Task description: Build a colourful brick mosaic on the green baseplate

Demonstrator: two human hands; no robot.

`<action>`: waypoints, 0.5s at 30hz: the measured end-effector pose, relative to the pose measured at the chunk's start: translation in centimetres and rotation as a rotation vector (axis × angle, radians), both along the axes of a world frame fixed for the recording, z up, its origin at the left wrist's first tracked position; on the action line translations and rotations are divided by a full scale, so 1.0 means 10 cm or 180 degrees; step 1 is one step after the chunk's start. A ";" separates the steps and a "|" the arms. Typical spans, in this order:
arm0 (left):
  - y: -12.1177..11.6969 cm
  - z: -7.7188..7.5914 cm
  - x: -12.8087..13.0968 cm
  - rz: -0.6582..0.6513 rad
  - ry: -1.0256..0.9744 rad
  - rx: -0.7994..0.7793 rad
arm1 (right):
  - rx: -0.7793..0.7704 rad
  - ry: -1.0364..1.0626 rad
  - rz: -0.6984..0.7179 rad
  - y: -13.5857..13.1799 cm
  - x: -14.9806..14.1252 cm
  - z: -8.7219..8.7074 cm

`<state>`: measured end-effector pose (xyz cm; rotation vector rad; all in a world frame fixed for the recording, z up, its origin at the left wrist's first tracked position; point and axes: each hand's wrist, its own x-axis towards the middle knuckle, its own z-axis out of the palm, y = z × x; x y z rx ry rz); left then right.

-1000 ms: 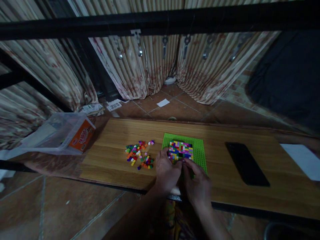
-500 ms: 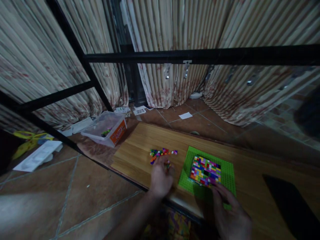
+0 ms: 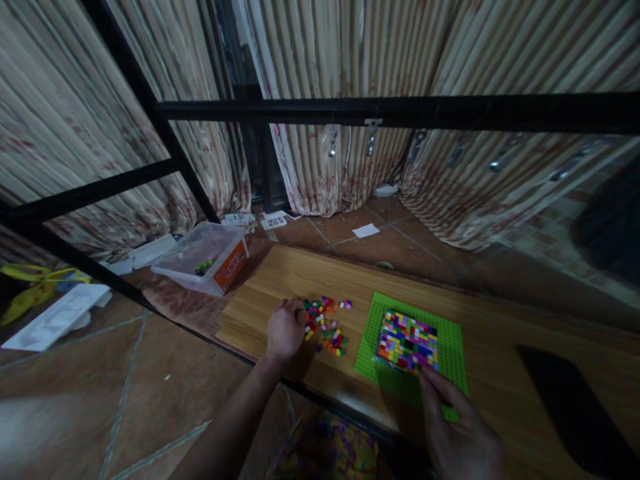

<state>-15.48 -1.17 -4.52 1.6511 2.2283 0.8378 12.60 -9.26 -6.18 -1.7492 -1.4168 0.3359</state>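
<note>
My left hand [image 3: 286, 328] is at the left edge of a loose pile of small coloured toy bricks [image 3: 327, 325], fingers curled and closed. Whatever lies between its fingertips is hidden. On a green studded baseplate [image 3: 367, 343] sits a rectangular build of many-coloured bricks [image 3: 407, 340], with a small dark gap near its middle. My right hand [image 3: 460, 420] reaches in from the near right, thumb and fingers pinched at the build's front edge. Whether a brick is in that pinch is too small to tell.
A wooden table [image 3: 285, 270] carries the bricks, baseplate and a flat black object [image 3: 565, 400] at right. On the left stands a clear plastic box [image 3: 200, 260] with an orange label. A black metal frame [image 3: 300, 110] crosses before striped curtains. White packaging [image 3: 55, 320] lies on the tiled floor.
My left hand has moved left from over the pile to its left edge, uncovering more loose bricks. My right hand stays at the build's front edge. The view has shifted slightly.
</note>
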 end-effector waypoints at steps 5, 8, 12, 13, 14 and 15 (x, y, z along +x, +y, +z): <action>-0.24 0.15 0.21 -0.0122 -0.0733 0.0221 | -0.0030 0.0245 0.0144 -0.03 -0.10 0.10; -0.51 0.15 0.55 -0.0355 -0.2088 -0.0016 | -0.0049 0.0276 0.0609 -0.08 -0.24 0.11; -0.82 0.02 0.96 -0.0629 -0.3755 -0.0589 | -0.0061 0.0229 0.1253 -0.16 -0.39 0.15; -0.86 -0.01 1.02 -0.0608 -0.4028 -0.0644 | -0.0048 0.0219 0.1336 -0.17 -0.41 0.17; -0.89 -0.04 1.06 -0.0568 -0.4227 -0.0698 | -0.0039 0.0214 0.1390 -0.19 -0.42 0.19; -0.90 -0.05 1.08 -0.0517 -0.4352 -0.0747 | -0.0055 0.0213 0.1433 -0.19 -0.42 0.21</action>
